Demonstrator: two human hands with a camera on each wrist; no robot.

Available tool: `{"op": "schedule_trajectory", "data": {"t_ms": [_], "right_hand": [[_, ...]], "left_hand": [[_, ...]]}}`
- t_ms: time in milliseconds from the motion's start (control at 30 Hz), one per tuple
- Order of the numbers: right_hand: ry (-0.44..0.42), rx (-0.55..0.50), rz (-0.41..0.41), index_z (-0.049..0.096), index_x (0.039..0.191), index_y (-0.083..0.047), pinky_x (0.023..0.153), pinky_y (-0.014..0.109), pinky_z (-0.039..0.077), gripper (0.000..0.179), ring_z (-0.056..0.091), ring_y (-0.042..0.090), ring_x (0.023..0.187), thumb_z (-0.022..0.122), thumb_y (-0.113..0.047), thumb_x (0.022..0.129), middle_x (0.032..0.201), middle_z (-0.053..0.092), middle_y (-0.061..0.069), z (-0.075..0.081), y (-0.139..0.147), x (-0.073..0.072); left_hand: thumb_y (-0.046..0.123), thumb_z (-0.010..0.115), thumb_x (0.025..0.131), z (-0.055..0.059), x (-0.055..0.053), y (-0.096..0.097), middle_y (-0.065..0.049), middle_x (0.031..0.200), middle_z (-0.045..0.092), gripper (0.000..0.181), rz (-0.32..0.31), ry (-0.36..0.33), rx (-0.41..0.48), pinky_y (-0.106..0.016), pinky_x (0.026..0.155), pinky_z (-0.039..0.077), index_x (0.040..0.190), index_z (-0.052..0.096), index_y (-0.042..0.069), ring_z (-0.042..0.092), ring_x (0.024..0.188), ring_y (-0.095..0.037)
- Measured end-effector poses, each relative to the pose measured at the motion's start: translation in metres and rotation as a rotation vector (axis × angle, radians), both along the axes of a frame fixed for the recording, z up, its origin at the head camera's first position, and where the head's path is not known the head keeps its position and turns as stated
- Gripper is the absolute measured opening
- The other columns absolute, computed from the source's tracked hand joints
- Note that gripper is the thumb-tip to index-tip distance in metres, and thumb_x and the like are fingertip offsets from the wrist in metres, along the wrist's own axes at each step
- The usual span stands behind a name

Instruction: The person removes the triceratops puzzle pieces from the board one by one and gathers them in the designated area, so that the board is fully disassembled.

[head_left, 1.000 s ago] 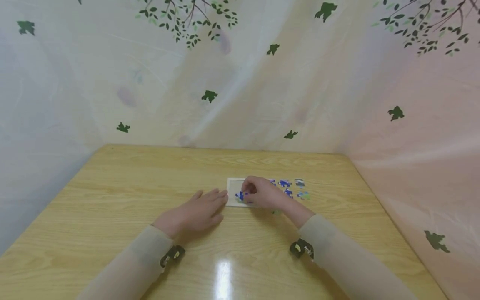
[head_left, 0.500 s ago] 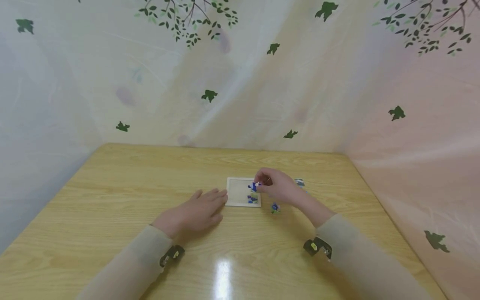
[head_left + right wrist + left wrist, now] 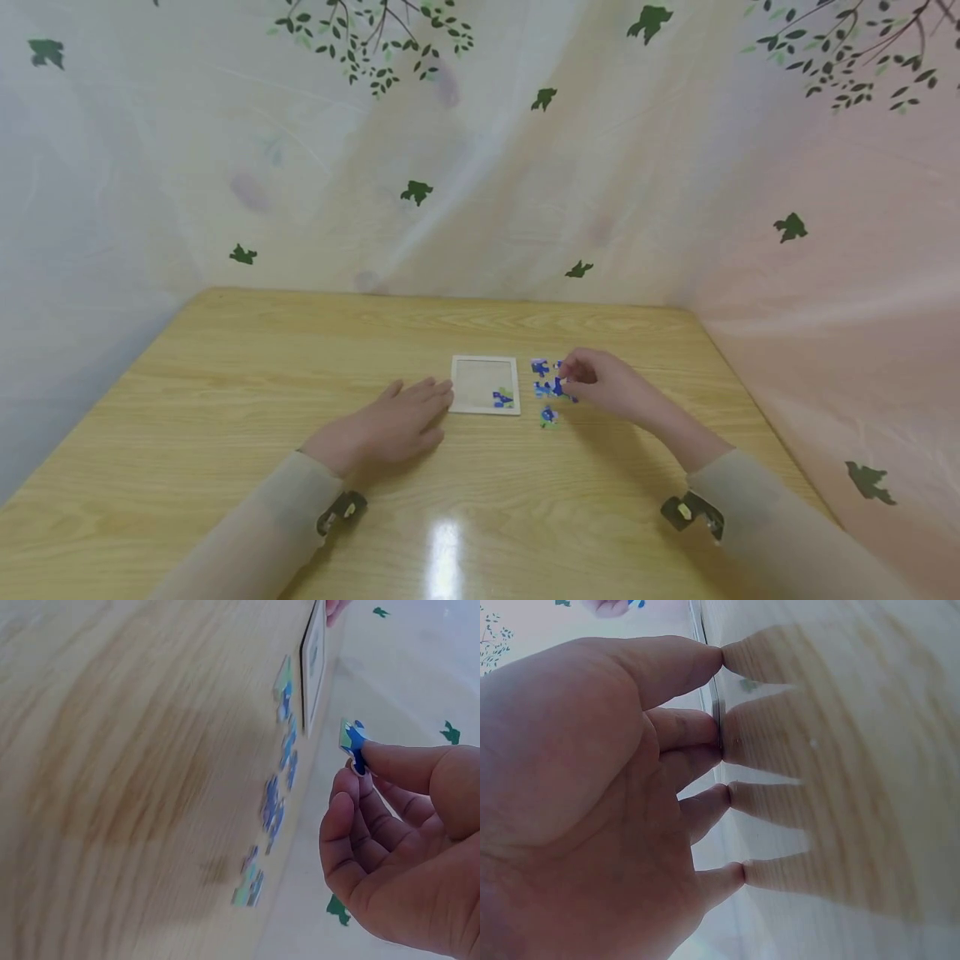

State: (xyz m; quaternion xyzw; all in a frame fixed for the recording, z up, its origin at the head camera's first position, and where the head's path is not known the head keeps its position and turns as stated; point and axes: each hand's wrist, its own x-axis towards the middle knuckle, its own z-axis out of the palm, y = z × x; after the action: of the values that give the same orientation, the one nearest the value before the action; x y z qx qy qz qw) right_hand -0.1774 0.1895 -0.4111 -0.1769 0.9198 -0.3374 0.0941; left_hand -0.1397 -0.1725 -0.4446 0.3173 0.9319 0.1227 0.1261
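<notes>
My right hand (image 3: 618,387) pinches a blue and green jigsaw piece (image 3: 351,742) between thumb and fingertips, raised above the table among the loose pieces. Several of those loose jigsaw pieces (image 3: 540,367), mostly blue, lie right of a white-rimmed puzzle frame (image 3: 484,358). A few joined-looking blue and green pieces (image 3: 503,398) sit in the frame's lower right corner. With fingers spread and fairly straight, my left hand (image 3: 390,423) rests on the table, its fingertips right at the frame's left edge. In the left wrist view, the fingertips (image 3: 712,664) touch down beside that edge.
The light wood table (image 3: 300,350) runs back to a pale cloth backdrop (image 3: 315,167) printed with leaves and birds. One blue and green piece (image 3: 549,417) lies nearest to me, below the other loose ones. A bright reflection shows on the table's front part.
My right hand has moved right, from over the puzzle frame to above the loose pieces, carrying a jigsaw piece with it. The left hand has stayed at the frame's left edge.
</notes>
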Motion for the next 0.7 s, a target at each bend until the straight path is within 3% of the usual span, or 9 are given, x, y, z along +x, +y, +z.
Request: {"op": "schedule_trajectory", "data": {"t_ms": [467,700], "right_hand": [[-0.040,0.008,0.027,0.074,0.113,-0.009,0.095,0.045,0.058,0.006,0.066,0.023,0.106,0.072,-0.010,0.108,0.109,0.073,0.003,-0.006,0.027,0.011],[-0.068,0.015,0.037,0.075,0.110,-0.009,0.092,0.040,0.057,0.005,0.065,0.021,0.101,0.074,-0.009,0.106,0.107,0.072,0.003,-0.017,0.032,0.010]], "left_hand": [[0.028,0.051,0.117,0.001,0.000,-0.001,-0.016,0.180,0.028,0.062,-0.005,-0.007,0.019,-0.072,0.132,0.011,0.170,0.037,-0.001,0.021,0.167,-0.040],[0.029,0.052,0.117,0.000,0.000,-0.001,-0.015,0.180,0.028,0.062,-0.008,-0.005,0.019,-0.072,0.132,0.011,0.170,0.037,-0.001,0.020,0.167,-0.040]]}}
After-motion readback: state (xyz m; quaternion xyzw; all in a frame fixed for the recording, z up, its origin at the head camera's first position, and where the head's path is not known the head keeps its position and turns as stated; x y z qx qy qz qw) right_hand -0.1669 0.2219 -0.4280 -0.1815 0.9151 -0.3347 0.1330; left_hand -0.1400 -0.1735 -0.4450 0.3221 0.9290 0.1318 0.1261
